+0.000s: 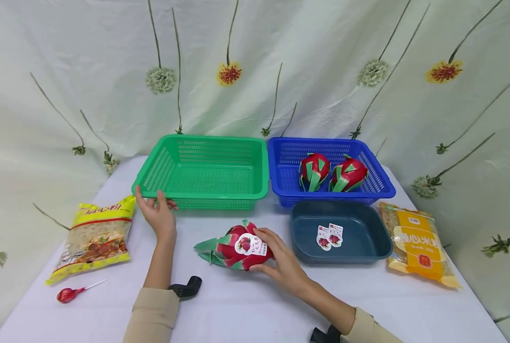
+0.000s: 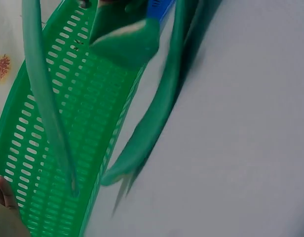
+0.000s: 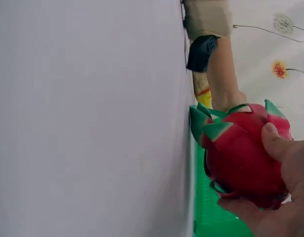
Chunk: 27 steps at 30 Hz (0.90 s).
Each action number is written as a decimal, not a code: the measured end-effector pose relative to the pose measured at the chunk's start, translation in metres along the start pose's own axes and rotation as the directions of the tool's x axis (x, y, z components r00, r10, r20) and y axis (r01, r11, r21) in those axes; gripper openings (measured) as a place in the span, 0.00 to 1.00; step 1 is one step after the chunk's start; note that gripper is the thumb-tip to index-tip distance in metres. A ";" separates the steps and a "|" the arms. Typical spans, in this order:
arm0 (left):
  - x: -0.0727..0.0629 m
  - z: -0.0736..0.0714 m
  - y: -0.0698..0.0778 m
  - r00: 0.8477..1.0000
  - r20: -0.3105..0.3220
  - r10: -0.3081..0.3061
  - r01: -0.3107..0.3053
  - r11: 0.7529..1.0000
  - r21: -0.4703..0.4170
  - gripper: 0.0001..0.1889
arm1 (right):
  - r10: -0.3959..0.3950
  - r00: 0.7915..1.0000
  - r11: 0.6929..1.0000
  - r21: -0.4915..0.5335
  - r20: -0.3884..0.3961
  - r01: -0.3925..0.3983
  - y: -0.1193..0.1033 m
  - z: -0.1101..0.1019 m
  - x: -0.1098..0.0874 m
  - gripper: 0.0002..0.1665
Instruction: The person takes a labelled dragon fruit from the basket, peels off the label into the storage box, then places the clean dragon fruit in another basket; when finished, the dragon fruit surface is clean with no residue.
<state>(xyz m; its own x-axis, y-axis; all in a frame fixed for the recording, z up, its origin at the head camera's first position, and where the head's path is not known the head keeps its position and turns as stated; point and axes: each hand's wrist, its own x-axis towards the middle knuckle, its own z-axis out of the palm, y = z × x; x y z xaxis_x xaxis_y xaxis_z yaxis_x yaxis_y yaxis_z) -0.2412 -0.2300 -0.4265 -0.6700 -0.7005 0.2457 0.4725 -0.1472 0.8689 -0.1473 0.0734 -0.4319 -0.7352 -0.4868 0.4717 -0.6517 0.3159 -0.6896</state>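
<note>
My right hand [image 1: 286, 267] grips a dragon fruit [image 1: 233, 250] by its right end, thumb on the near side and fingers over the far side. A white label [image 1: 251, 245] is on the fruit's upper face, and its green leaf tips point left. In the right wrist view the thumb and a finger curl round the red dragon fruit [image 3: 246, 158]. My left hand [image 1: 161, 216] holds the front-left corner of the green basket [image 1: 214, 196], with some fingers under the rim. No items show inside that basket. Green leaf tips [image 2: 147, 128] loom close in the left wrist view.
A blue basket [image 1: 334, 194] with two dragon fruits [image 1: 350, 175] stands at the back right. Before it sits a dark tray [image 1: 302, 252] holding two labels [image 1: 329, 235]. Food packages lie left [image 1: 94, 236] and right [image 1: 419, 243]; a red lollipop [image 1: 68, 295] lies front left.
</note>
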 end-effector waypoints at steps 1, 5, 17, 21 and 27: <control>0.000 0.000 0.000 1.000 0.001 0.003 -0.003 1.000 0.006 0.33 | 0.009 1.000 1.000 0.023 0.001 -0.009 0.002 0.002 0.000 0.47; -0.001 0.002 -0.002 1.000 0.006 0.005 -0.006 1.000 0.024 0.33 | 0.076 0.997 0.991 0.104 0.024 -0.078 0.011 0.008 -0.003 0.46; 0.002 -0.004 0.012 0.991 0.048 -0.123 0.115 0.983 0.143 0.34 | 0.172 0.978 0.912 0.357 0.118 -0.203 -0.005 -0.006 0.000 0.42; 0.000 -0.013 0.024 0.984 0.043 -0.174 0.155 0.947 0.280 0.31 | 0.191 0.972 0.865 0.444 0.139 -0.233 -0.002 -0.007 -0.001 0.42; -0.016 -0.012 0.046 0.999 0.052 0.008 -0.036 0.830 0.556 0.23 | 0.171 0.978 0.832 0.514 0.118 -0.208 0.004 -0.006 -0.005 0.42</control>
<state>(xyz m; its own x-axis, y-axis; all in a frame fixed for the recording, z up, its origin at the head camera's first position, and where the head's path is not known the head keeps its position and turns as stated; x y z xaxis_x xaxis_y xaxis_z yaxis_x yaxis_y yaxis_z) -0.2019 -0.2342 -0.3960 -0.6950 -0.6644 0.2749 0.0978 0.2915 0.9516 -0.1478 0.0818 -0.4340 -0.8084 -0.5186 0.2784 -0.2938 -0.0543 -0.9543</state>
